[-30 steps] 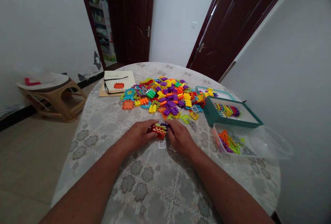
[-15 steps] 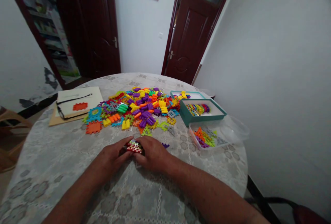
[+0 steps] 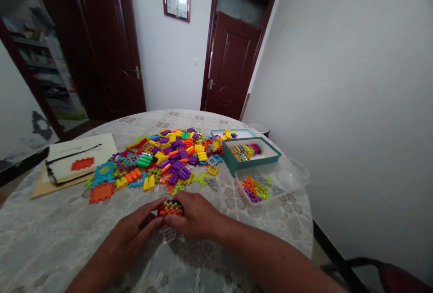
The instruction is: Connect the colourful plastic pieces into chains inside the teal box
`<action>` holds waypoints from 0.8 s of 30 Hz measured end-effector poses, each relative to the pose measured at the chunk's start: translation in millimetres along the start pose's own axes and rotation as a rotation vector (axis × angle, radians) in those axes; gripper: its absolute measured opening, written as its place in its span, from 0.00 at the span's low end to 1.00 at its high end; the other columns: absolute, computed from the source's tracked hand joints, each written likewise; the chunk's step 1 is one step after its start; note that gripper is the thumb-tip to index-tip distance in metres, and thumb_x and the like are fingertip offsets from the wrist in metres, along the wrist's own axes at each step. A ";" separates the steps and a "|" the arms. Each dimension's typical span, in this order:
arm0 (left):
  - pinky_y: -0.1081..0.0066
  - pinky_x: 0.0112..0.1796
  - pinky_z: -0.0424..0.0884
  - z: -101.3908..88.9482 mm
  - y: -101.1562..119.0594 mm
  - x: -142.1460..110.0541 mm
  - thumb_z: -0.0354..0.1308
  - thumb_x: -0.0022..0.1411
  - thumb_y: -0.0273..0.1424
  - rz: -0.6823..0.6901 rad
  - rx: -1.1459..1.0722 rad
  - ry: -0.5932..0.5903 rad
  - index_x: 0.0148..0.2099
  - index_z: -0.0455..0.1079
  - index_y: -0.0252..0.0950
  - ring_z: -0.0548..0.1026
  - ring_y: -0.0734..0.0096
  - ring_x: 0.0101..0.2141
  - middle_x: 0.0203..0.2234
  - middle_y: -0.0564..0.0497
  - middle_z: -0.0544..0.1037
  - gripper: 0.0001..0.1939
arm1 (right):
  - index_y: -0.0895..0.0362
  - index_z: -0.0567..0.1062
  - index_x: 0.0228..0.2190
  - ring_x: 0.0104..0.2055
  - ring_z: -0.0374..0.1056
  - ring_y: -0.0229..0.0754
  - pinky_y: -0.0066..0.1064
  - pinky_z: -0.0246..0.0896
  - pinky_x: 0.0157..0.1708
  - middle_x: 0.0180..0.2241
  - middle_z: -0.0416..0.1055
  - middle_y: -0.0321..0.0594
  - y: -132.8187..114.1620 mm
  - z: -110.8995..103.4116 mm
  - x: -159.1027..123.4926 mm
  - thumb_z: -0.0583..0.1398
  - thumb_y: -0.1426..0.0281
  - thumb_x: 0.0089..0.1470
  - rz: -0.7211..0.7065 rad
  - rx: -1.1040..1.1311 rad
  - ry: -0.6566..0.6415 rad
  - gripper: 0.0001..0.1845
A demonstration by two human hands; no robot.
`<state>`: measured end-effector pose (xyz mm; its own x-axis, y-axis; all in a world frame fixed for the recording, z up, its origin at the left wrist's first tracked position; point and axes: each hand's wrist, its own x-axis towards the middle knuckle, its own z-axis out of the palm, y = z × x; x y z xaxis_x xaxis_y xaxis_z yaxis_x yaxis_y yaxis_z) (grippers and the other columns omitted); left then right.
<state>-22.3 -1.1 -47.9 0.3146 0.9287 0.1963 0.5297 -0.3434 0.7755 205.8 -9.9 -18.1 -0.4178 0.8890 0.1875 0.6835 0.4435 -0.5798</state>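
Between my two hands is a small multicoloured block with a studded, shiny surface, in red, orange, yellow, green and purple. My left hand grips its left side, thumb and fingers pressed on it. From the right, my right hand closes around it, fingers over the top and thumb at the front. Part of the block is hidden by the fingers. A pale grid-like patch shows on the tablecloth just below it. Beyond my hands lies a heap of colourful plastic building pieces.
At right stand a teal-edged box holding rows of coloured beads, another shallow box behind, and a clear plastic tray with flat pieces. At left, glasses and a red-orange piece rest on a cream pad.
The camera view has tilted up and turned right, so the scene sits lower and further left. The block in my hands has turned, now showing more orange and yellow.
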 end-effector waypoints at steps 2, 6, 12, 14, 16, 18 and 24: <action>0.66 0.44 0.82 2.9 5.3 -0.8 0.60 0.66 0.54 -0.016 -0.023 -0.025 0.64 0.77 0.42 0.86 0.56 0.40 0.42 0.47 0.88 0.32 | 0.53 0.77 0.47 0.44 0.75 0.47 0.31 0.62 0.40 0.43 0.80 0.40 -0.6 -3.1 -4.5 0.65 0.56 0.63 0.024 -0.015 0.001 0.17; 0.68 0.38 0.81 3.3 16.1 -2.0 0.59 0.66 0.54 -0.035 -0.061 -0.049 0.65 0.75 0.43 0.84 0.60 0.33 0.36 0.49 0.87 0.32 | 0.53 0.77 0.46 0.42 0.75 0.45 0.31 0.62 0.38 0.42 0.80 0.40 5.8 -28.5 -13.0 0.66 0.58 0.63 0.069 -0.031 0.061 0.15; 0.63 0.44 0.82 -6.4 16.4 -0.9 0.62 0.62 0.54 -0.068 -0.035 0.000 0.57 0.82 0.45 0.86 0.53 0.41 0.47 0.45 0.87 0.28 | 0.55 0.75 0.51 0.47 0.76 0.48 0.33 0.64 0.45 0.46 0.81 0.45 80.2 -147.1 -4.6 0.60 0.58 0.69 0.296 -0.305 0.442 0.16; 0.62 0.44 0.82 -6.3 14.7 -1.0 0.61 0.62 0.54 -0.066 -0.031 -0.012 0.57 0.82 0.46 0.86 0.53 0.41 0.46 0.45 0.87 0.28 | 0.58 0.73 0.55 0.50 0.76 0.51 0.34 0.63 0.47 0.49 0.80 0.52 118.5 -188.0 0.7 0.58 0.57 0.70 0.507 -0.482 0.513 0.21; 0.62 0.45 0.82 -5.3 14.1 -1.5 0.61 0.62 0.53 -0.060 -0.026 -0.028 0.57 0.82 0.46 0.86 0.53 0.41 0.47 0.46 0.87 0.27 | 0.61 0.71 0.59 0.55 0.75 0.52 0.34 0.63 0.49 0.54 0.78 0.57 153.3 -217.0 3.9 0.56 0.58 0.72 0.719 -0.613 0.451 0.24; 0.62 0.46 0.82 -4.5 14.4 -1.8 0.61 0.63 0.52 -0.062 -0.024 -0.046 0.57 0.82 0.46 0.86 0.53 0.42 0.47 0.46 0.87 0.27 | 0.63 0.74 0.57 0.56 0.75 0.53 0.33 0.64 0.49 0.55 0.78 0.59 180.7 -232.3 4.8 0.58 0.58 0.70 0.796 -0.631 0.382 0.24; 0.61 0.42 0.83 -3.0 11.6 0.5 0.62 0.59 0.57 -0.081 -0.042 -0.024 0.55 0.83 0.47 0.86 0.51 0.40 0.45 0.45 0.88 0.29 | 0.66 0.79 0.55 0.57 0.75 0.56 0.34 0.67 0.51 0.54 0.78 0.62 222.0 -232.0 8.1 0.63 0.63 0.65 0.891 -0.614 0.243 0.23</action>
<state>-18.4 -4.2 -37.0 0.2914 0.9493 0.1179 0.5204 -0.2607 0.8131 493.1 122.2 38.6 0.4538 0.8867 0.0885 0.8895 -0.4447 -0.1051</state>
